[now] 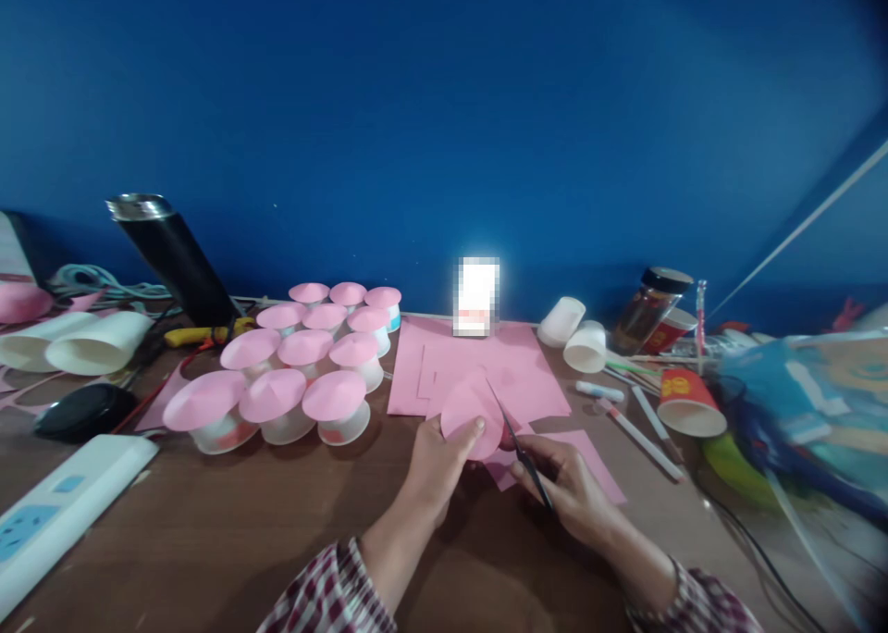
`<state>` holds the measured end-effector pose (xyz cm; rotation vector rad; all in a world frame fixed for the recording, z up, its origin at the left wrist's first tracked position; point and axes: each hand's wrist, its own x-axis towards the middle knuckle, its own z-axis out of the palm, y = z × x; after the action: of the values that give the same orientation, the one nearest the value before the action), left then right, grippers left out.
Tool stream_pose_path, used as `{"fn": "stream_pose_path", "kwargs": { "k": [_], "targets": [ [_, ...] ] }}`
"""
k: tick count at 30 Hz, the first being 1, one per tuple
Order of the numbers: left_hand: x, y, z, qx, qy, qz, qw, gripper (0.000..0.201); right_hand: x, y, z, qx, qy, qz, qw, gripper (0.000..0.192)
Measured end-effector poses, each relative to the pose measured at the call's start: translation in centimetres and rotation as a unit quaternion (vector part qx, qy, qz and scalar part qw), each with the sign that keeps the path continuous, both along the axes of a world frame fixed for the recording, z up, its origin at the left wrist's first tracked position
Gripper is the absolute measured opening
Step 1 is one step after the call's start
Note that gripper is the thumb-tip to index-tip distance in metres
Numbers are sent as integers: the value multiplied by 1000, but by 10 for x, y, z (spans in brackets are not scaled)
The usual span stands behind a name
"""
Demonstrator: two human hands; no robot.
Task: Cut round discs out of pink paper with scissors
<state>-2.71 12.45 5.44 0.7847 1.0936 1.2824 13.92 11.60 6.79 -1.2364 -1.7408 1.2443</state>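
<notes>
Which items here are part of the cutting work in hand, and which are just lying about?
In use: left hand holding a pink paper circle; right hand holding scissors; pink paper sheets; pink-topped cups.

Lying about: black flask, power strip, jar, red cup, pens, yellow-handled tool.

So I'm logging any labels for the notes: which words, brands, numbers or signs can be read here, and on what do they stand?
None can be read as text.
Red paper cup: yellow marks, too blurred to read.
Dark-lidded jar: label too small and blurred.
Upright card by the blue wall: pixelated, unreadable.
White power strip: blue patches, no legible print.
Pink paper circle in the left hand: plain.
</notes>
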Motion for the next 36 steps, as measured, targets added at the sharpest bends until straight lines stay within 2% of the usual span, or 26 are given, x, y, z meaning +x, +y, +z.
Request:
{"fn": "stream_pose_path", "kwargs": {
  "k": [9,16,27,33,36],
  "targets": [
    [3,-1,9,-2,14,22,1000,26,1,0,1,2,-4,5,1000,29],
    [0,1,3,-4,-4,12,1000,28,1,1,-1,-14,1,4,1000,37],
    [2,-1,5,3,6,13,1000,28,0,0,-2,-16,13,2,1000,36],
    [2,-1,8,3,37,23,999,23,-1,0,-2,-31,18,9,999,37],
    [2,-1,8,-2,51,17,999,24,1,1,-6,-15,5,6,1000,37]
  ]
}}
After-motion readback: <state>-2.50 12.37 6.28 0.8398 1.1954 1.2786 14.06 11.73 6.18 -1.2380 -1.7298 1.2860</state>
